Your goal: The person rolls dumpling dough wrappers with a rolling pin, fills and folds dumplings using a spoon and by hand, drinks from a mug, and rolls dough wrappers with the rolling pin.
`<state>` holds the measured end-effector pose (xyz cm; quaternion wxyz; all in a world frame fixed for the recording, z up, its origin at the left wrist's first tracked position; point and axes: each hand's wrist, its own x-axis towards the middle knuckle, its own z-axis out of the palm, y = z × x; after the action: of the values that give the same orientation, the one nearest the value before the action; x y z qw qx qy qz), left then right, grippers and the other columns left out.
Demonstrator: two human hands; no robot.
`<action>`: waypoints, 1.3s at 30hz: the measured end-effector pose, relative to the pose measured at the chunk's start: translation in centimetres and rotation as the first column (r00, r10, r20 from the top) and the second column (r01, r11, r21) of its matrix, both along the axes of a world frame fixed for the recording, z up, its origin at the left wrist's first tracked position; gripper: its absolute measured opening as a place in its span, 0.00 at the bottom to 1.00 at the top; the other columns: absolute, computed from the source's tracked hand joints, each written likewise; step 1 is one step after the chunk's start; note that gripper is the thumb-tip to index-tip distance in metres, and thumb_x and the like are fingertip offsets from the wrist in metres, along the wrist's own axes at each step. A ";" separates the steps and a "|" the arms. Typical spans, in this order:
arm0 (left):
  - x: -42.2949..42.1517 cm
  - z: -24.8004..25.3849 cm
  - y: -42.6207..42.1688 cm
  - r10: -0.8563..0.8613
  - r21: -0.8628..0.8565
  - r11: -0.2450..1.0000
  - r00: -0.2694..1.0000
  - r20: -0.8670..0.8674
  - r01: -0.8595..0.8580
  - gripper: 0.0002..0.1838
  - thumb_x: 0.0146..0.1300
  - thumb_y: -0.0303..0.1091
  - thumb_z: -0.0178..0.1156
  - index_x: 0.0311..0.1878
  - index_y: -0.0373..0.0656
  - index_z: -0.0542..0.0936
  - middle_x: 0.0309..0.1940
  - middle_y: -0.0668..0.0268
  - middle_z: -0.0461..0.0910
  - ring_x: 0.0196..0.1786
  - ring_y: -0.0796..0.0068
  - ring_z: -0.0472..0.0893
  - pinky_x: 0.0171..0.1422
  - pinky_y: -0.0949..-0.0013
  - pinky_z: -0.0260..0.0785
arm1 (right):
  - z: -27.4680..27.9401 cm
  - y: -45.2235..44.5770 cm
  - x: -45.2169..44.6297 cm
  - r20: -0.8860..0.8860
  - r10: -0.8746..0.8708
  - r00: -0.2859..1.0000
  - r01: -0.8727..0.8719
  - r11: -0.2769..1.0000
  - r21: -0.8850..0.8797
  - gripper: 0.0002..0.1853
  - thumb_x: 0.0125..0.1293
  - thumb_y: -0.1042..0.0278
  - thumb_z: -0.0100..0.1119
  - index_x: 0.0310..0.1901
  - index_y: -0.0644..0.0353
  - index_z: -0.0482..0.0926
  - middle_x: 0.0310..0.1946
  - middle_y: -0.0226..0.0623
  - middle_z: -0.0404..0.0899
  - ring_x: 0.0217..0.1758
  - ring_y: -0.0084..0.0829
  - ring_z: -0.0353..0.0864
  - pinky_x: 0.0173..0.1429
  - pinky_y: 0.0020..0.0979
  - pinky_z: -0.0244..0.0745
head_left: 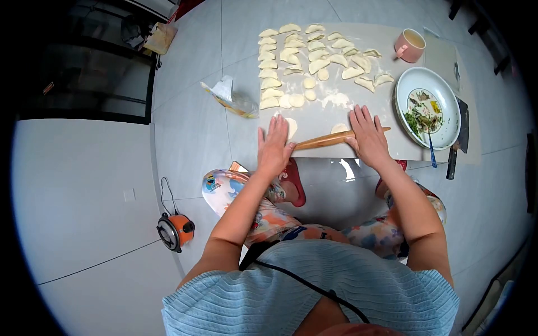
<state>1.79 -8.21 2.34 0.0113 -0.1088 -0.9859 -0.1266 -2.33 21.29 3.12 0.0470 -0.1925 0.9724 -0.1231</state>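
A wooden rolling pin (325, 140) lies across the near edge of the floured board (386, 47), its tapered tip showing beyond my right hand. My left hand (274, 147) rests over the pin's left end, fingers stretched out flat. Across the pin near its right end lies my right hand (368, 140), also with straight fingers and its thumb by the wood. One flat dough round (291, 129) sits beside my left fingers. Another dough round (339, 128) is partly hidden behind the pin. Farther back are several small dough discs (310, 83) and rows of folded dumplings (269, 73).
To the right stand a pink mug (409, 46) and a white bowl (401, 92) with chopped greens and a spoon (432, 150). A cleaver (463, 126) lies beside the bowl, its handle past the board's edge. Left of the board is an open bag (235, 99). An orange cooker (178, 231) is at lower left.
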 end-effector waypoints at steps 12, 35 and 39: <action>-8.5 -1.4 10.7 -0.076 0.093 0.992 0.988 -0.135 0.089 0.30 0.68 0.37 0.57 0.70 0.35 0.65 0.74 0.51 0.60 0.78 0.54 0.56 0.78 0.49 0.49 | -0.4 2.5 -2.7 -0.139 -0.139 0.981 0.133 0.990 -0.051 0.37 0.71 0.50 0.53 0.73 0.63 0.58 0.77 0.43 0.53 0.81 0.42 0.47 0.80 0.49 0.45; -6.1 -0.9 11.2 -0.126 0.447 0.881 0.988 -0.090 0.153 0.12 0.64 0.25 0.57 0.50 0.37 0.79 0.62 0.52 0.75 0.66 0.51 0.71 0.70 0.58 0.63 | 0.0 6.4 2.7 -0.187 0.122 0.975 -0.184 0.914 -0.361 0.15 0.50 0.78 0.65 0.39 0.59 0.71 0.38 0.41 0.73 0.48 0.44 0.74 0.53 0.42 0.66; -4.7 -0.9 12.8 -0.307 0.285 0.914 0.952 0.018 0.289 0.25 0.71 0.36 0.52 0.68 0.37 0.68 0.73 0.51 0.62 0.78 0.53 0.56 0.79 0.53 0.50 | -0.3 6.6 2.5 -0.217 0.124 0.968 -0.200 0.905 -0.376 0.16 0.50 0.78 0.65 0.39 0.58 0.71 0.38 0.40 0.72 0.47 0.44 0.74 0.52 0.42 0.66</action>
<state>-2.90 4.57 1.45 -0.0236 -0.2512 -0.9299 -0.2677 0.21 27.94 2.77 -0.0745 -0.2891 0.9081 -0.2937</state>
